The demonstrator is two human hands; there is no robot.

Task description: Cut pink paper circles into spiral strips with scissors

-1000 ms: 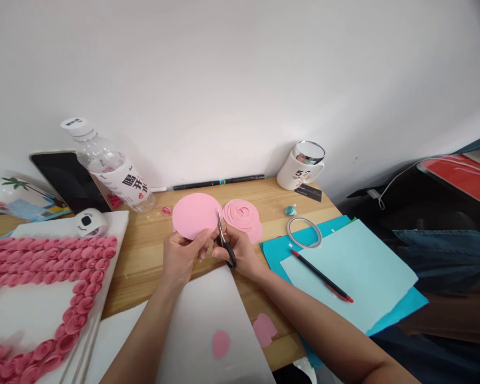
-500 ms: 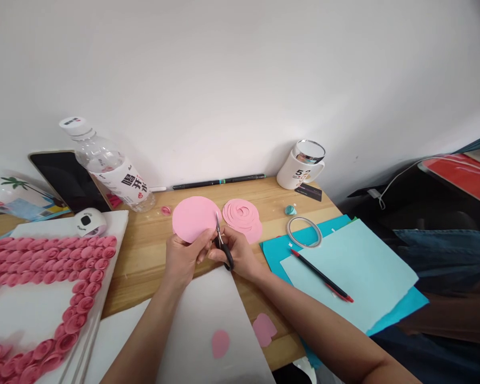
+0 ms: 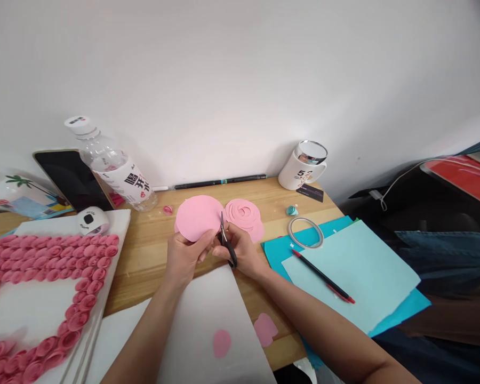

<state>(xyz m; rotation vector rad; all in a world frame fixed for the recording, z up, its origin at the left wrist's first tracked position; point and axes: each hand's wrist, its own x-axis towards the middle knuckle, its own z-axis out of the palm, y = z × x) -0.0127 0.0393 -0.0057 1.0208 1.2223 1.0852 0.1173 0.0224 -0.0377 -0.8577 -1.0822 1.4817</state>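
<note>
My left hand (image 3: 184, 256) pinches the near edge of a pink paper circle (image 3: 196, 216) held above the wooden desk (image 3: 144, 250). My right hand (image 3: 242, 252) grips small black-handled scissors (image 3: 226, 241), whose blades meet the circle's right edge. Just behind my right hand lies a pink paper spiral (image 3: 244, 213), cut into coils. Both hands are closed on what they hold.
A white board with rows of pink paper roses (image 3: 44, 261) lies at left. A water bottle (image 3: 112, 168), a phone (image 3: 70, 178) and a mug (image 3: 304, 166) stand at the back. Blue paper sheets (image 3: 356, 266), a red pen (image 3: 324, 277) and a tape ring (image 3: 306, 233) lie right.
The scissors and the pink circle shifted slightly while the blades worked at the circle's right edge. The view has drifted a little to the left.
</note>
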